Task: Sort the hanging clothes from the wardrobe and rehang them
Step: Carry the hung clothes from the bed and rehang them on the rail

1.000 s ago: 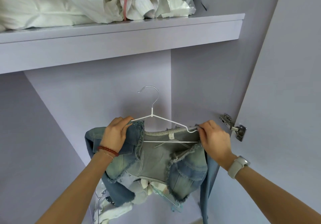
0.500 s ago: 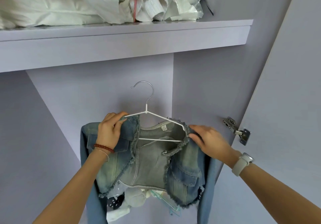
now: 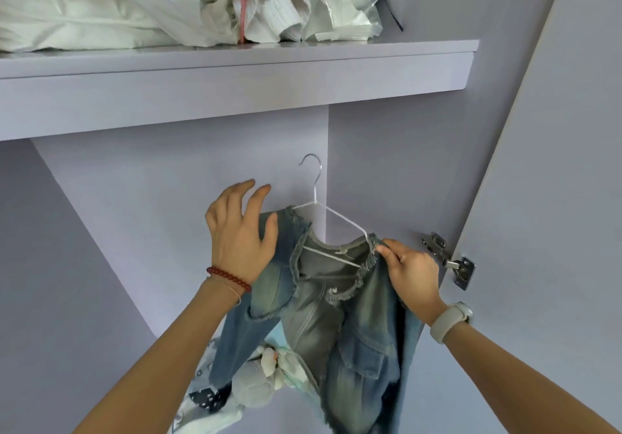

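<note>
The denim jacket (image 3: 323, 302) sat on a white wire hanger (image 3: 323, 218), held up inside the wardrobe below the shelf (image 3: 235, 93). The right hand (image 3: 415, 275) pinched the jacket's collar and the hanger's end, while the left hand (image 3: 240, 231) had its fingers spread loose against the other shoulder, gripping nothing. A small neck label (image 3: 342, 251) was there, too tiny to read.

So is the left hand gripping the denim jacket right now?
No, the left hand is open with fingers spread beside the denim jacket.
</note>
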A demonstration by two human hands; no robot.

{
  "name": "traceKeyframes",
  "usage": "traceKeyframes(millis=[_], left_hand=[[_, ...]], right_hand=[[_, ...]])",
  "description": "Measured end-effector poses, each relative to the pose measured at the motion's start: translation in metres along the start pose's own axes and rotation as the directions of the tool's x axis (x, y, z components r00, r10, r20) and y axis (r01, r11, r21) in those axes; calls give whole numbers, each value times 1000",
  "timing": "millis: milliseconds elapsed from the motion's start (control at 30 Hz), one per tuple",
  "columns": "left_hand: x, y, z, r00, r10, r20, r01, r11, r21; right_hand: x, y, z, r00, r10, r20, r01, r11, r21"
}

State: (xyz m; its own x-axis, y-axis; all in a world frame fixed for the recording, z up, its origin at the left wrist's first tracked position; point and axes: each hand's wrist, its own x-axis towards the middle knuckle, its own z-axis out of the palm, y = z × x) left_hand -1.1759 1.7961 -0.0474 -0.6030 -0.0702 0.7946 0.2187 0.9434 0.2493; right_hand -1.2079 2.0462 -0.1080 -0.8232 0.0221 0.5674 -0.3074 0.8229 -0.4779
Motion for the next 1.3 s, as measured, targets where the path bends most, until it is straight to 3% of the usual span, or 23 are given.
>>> traceKeyframes(millis=[133,233,433,700,967,1067,1200,1300], left_hand=[[32,44,-10,946,238,-220,-212,968,133],[58,69,-15,900,311,-306,-242,939,243],[87,73,-3,947,248,-204,-138,889,437],[94,52,17,919,316,-237,-108,778,619],[95,53,19,913,325,-246,-108,775,623],[94,56,15,920,316,-233,-119,790,602],[79,64,19,932,241,-269,-107,895,432],[39,71,41,979,153,-138,-114,960,254]], right_hand=[[33,2,1,990,125,-68,-119,989,84],[65,1,4,984,126,-129,-111,987,113],[126,1,14,963,211,-166,-189,972,139],[158,8,34,972,226,-71,-219,971,95],[133,14,31,963,260,68,-265,960,95],[117,16,21,988,118,103,-128,987,97],[80,18,-7,994,-100,42,98,994,39],[35,21,-31,987,-163,-7,163,987,-15]])
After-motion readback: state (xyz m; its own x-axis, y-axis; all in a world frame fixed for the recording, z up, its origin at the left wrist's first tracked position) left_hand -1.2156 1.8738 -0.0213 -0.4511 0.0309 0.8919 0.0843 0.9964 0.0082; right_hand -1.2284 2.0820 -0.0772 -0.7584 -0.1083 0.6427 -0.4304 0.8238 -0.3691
